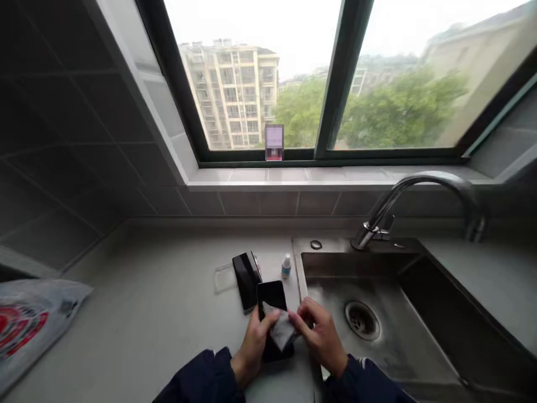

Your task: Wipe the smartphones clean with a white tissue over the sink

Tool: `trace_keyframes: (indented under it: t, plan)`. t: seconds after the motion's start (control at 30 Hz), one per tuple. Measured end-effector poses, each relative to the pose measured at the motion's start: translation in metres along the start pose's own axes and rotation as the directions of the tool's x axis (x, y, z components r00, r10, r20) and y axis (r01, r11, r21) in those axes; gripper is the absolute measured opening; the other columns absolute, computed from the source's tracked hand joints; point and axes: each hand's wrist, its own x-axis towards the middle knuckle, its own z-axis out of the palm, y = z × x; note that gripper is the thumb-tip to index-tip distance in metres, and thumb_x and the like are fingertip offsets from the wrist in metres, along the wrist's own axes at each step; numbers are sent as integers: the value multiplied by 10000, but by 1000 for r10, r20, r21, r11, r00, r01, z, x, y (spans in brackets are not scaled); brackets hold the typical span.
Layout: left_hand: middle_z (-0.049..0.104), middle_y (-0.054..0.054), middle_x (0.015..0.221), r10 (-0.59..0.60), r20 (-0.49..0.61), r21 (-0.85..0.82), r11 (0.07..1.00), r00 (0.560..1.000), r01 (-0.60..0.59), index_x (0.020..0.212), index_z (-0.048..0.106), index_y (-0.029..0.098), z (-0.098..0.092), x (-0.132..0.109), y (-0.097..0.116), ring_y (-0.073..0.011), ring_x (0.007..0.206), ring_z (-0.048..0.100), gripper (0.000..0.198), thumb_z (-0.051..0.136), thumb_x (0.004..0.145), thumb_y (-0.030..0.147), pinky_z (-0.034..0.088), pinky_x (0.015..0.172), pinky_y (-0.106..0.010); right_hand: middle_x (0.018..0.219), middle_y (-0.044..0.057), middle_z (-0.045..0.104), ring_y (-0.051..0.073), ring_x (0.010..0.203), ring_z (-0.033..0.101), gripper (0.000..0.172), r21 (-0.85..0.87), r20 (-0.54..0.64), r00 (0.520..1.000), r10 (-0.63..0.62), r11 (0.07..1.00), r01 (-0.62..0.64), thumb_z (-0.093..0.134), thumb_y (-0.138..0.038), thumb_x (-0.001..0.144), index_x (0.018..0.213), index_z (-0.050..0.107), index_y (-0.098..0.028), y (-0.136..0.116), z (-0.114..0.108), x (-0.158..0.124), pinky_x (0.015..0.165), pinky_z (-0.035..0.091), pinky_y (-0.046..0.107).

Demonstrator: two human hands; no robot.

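A black phone (272, 292) is in my left hand (251, 344), which grips its left side with the thumb over a pale grey cloth (282, 331) lying across the screen. My right hand (322, 334) pinches the cloth's right side between thumb and fingers, close to the sink's left edge. Just beyond them a second dark phone (245, 274) lies on the counter, partly covered by the held one. A clear phone case (225, 279) rests to its left. A small white bottle with a blue label (286, 267) stands upright to the right.
To the right is a steel sink (297, 263) with a drain (362, 320) and a curved chrome faucet (419, 182). A plastic bag with red print (37, 319) lies at the far left of the white counter (168, 313). A window sill (289, 174) runs along the back.
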Motion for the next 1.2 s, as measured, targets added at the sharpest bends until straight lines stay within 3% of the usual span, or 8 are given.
trace_keyframes:
  t: [0.17,0.3,0.47,0.7,0.83,1.07,1.2]
  plan:
    - [715,-74,1022,-37,-13,-25,999,999,37,1090,582,157,1,1,6,-203,903,660,370,672,795,361,507,830,-318,700,-9,513,123,626,480,316,22,-19,1000,7,1000,-7,500,-400,966,736,552,-190,-2,-1,2,595,375,238]
    - [719,-52,918,-28,6,-53,998,1000,28,1021,604,154,1,1,6,-177,797,657,321,677,783,356,513,758,-299,711,-4,539,123,626,496,286,32,43,999,-18,999,17,583,-400,915,722,566,-190,-5,-1,2,594,395,237]
    - [712,-38,863,-7,22,-19,1000,1000,8,998,599,161,-1,-1,5,-162,764,651,308,681,778,361,509,710,-271,746,9,561,153,753,570,280,38,126,991,-37,999,32,638,-396,863,695,547,-192,-12,0,0,719,455,261]
    - [698,-30,851,-15,18,-17,1000,1000,15,1022,584,158,-5,4,4,-156,736,642,343,690,768,362,510,693,-271,776,7,639,111,629,526,241,60,258,965,58,995,-76,669,-407,850,901,641,-173,-8,-10,3,581,408,217]
    - [707,-67,929,-19,79,-45,999,997,22,1040,579,154,-3,3,5,-199,794,663,338,643,803,386,534,751,-344,678,-7,621,99,587,490,233,91,307,947,94,988,-128,727,-380,805,787,659,-158,-7,-18,7,548,370,206]
    - [677,-14,789,-65,35,-79,995,997,67,1020,571,178,-2,7,5,-174,673,637,322,651,772,368,521,656,-306,704,-1,608,106,614,506,277,226,195,970,143,956,-186,758,-408,775,746,645,-157,1,-24,14,558,372,216]
    - [683,-37,882,-57,40,-57,997,998,59,1093,574,169,-3,9,2,-176,725,631,395,662,745,335,519,676,-302,656,-14,598,104,575,521,305,342,90,974,209,912,-228,769,-428,764,775,624,-161,4,-24,17,547,392,222]
